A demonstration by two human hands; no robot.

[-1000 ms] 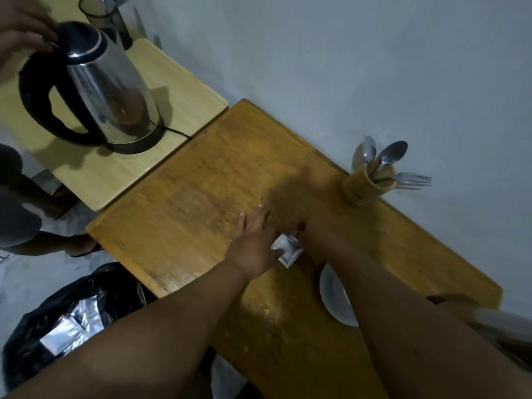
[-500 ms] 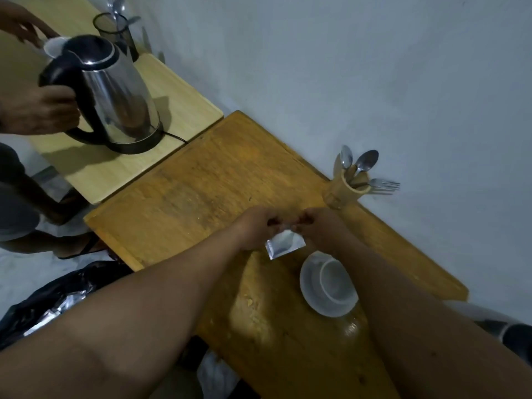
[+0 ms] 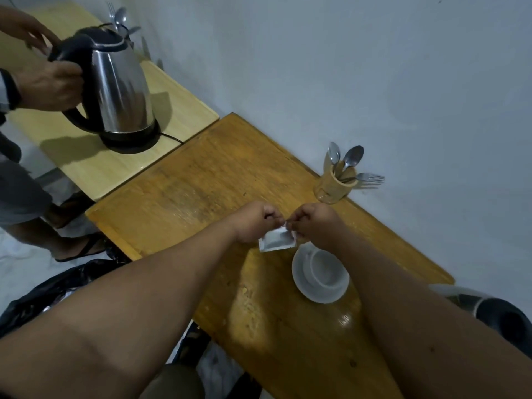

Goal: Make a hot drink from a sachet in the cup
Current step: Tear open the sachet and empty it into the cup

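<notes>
Two wooden benches meet at an angle against a pale grey wall: a worn orange-brown bench [image 3: 201, 197] running from the centre to the lower right of the frame, and a lighter yellow bench [image 3: 95, 168] at upper left. On the lighter one a steel electric kettle [image 3: 115, 90] with a black lid and handle stands on its black base, its cord trailing toward the join; another person's hand [image 3: 49, 87] grips the handle, with a second hand [image 3: 27, 31] above it at the frame's upper left edge. A dark holder with cutlery [image 3: 121, 21] stands behind the kettle by the wall. On the orange bench, at right of centre beside the wall, a tan cutlery holder [image 3: 334, 187] carries two spoons and a fork. A black rubbish bag [image 3: 43, 295] lies on the floor at lower left, with silvery wrappers inside.

At mid-frame both bare forearms reach forward. The left hand [image 3: 256, 223] and right hand [image 3: 316, 226] are closed in pinches on the top edge of a small silver sachet [image 3: 276, 240], which hangs between them just above the bench. Just below and to the right of the sachet, under the right wrist, a white cup [image 3: 325, 269] sits on a white saucer [image 3: 322, 296] on the bench; the cup appears empty.
</notes>
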